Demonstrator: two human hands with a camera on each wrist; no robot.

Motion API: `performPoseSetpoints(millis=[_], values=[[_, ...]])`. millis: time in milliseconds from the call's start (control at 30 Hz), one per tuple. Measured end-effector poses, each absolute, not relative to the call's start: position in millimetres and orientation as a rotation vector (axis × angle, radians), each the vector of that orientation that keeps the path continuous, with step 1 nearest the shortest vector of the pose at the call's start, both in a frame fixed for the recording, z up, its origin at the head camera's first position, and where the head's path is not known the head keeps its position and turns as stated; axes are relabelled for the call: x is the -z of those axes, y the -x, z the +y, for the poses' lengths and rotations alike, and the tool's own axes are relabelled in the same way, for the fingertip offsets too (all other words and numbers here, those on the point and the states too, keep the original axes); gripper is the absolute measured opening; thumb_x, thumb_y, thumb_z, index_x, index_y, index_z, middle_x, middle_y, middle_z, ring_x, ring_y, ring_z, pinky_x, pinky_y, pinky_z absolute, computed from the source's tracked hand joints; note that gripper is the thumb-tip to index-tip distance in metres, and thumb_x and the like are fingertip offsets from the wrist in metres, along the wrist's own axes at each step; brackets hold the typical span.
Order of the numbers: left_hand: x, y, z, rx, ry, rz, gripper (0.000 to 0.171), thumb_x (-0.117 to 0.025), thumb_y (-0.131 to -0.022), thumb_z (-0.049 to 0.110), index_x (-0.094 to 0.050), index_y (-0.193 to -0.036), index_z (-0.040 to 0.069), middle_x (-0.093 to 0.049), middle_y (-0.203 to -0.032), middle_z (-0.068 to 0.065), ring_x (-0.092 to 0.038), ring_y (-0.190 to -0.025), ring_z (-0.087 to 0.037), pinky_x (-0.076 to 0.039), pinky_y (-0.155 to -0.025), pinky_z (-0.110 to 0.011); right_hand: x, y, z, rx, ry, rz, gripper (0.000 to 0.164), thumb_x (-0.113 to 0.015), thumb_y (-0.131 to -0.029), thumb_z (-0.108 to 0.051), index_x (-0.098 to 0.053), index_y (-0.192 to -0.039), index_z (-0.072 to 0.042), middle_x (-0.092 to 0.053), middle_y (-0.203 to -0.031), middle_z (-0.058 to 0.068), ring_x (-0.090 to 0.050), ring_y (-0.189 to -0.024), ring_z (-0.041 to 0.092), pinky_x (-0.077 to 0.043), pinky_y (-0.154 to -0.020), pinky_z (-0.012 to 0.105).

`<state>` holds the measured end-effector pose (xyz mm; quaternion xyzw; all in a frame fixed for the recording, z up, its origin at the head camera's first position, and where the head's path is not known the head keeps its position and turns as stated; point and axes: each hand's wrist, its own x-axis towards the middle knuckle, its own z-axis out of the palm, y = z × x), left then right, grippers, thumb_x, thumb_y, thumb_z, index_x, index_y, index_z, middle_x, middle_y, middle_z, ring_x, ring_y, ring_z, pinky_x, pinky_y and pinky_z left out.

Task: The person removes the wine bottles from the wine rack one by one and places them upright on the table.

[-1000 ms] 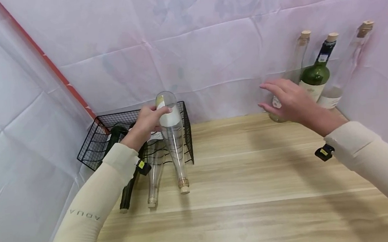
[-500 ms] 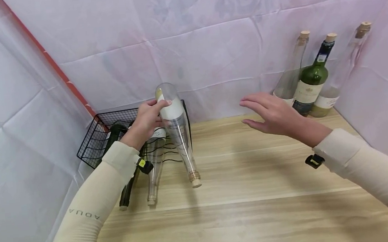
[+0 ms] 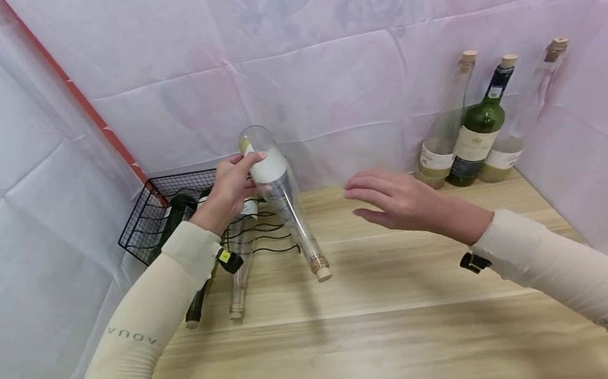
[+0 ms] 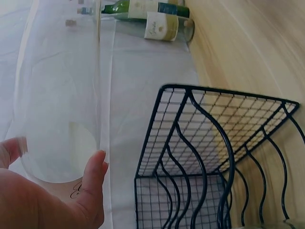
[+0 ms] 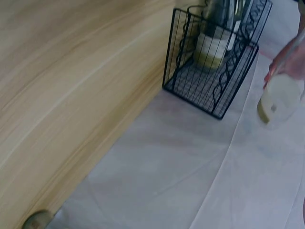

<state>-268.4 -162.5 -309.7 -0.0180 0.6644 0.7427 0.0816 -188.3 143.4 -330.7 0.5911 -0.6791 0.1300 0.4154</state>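
My left hand (image 3: 231,188) grips a clear glass bottle (image 3: 292,209) round its labelled lower body. The bottle is tilted, its base up and its corked neck pointing down to the right, clear of the table. In the left wrist view the thumb and fingers stand on either side of the bottle (image 4: 59,95). Below and left of it is a black wire rack (image 3: 181,181), where a dark bottle (image 3: 194,306) and another clear bottle (image 3: 240,270) lie with corks towards me. My right hand (image 3: 394,198) hovers right of the held bottle, fingers extended, touching nothing.
At the back right corner stand a clear bottle (image 3: 436,151), a green wine bottle (image 3: 478,131) and another clear bottle (image 3: 506,153), all corked and upright. White cloth walls (image 3: 327,88) border the wooden table (image 3: 387,341) behind and at both sides.
My left hand has raised the bottle from over the rack, and its neck has swung to the right. The right hand has moved left, away from the standing bottles.
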Motion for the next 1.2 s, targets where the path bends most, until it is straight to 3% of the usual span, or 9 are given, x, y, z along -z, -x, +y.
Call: performPoseSetpoints(millis=[200, 467, 900, 1200], values=[[307.6, 266.2, -156.0, -2.279, 0.04, 1.925, 0.052, -0.071, -0.084, 0.026, -0.05, -0.125, 0.002, -0.056, -0.114, -0.022, -0.064, -0.092, -0.036, -0.056, -0.074, -0.041, 331.7, 181.7, 130.5, -0.347, -1.541, -1.653, 0.035, -0.073, -0.08, -0.013, -0.063, -0.11, 0.004, -0.066, -0.105, 0.015, -0.063, -0.096, 0.03, -0.055, -0.077, 0.041], [304.3, 262.4, -146.0, -2.333, 0.015, 1.87, 0.055, -0.072, -0.084, 0.024, -0.047, -0.127, 0.0, -0.055, -0.116, -0.023, -0.063, -0.093, -0.038, -0.055, -0.077, -0.043, 334.7, 176.2, 116.5, -0.368, -1.609, -1.532, 0.027, -0.069, -0.086, -0.014, -0.064, -0.104, 0.006, -0.067, -0.104, 0.016, -0.064, -0.094, 0.031, -0.055, -0.078, 0.04], [304.0, 253.7, -140.3, -2.366, -0.025, 1.833, 0.055, -0.069, -0.087, 0.022, -0.044, -0.13, 0.0, -0.054, -0.119, -0.023, -0.062, -0.096, -0.036, -0.056, -0.075, -0.043, 338.2, 169.8, 107.4, -0.355, -1.693, -1.519, 0.028, -0.059, -0.091, -0.009, -0.06, -0.113, 0.008, -0.064, -0.112, 0.022, -0.06, -0.105, 0.035, -0.051, -0.087, 0.041], [305.6, 251.5, -138.8, -2.393, -0.029, 1.797, 0.057, -0.07, -0.086, 0.022, -0.042, -0.131, 0.001, -0.053, -0.119, -0.023, -0.061, -0.098, -0.035, -0.054, -0.079, -0.045, 335.6, 166.2, 102.0, -0.311, -1.682, -1.461, 0.021, -0.056, -0.093, -0.006, -0.062, -0.108, 0.007, -0.065, -0.109, 0.022, -0.061, -0.102, 0.037, -0.052, -0.086, 0.04]])
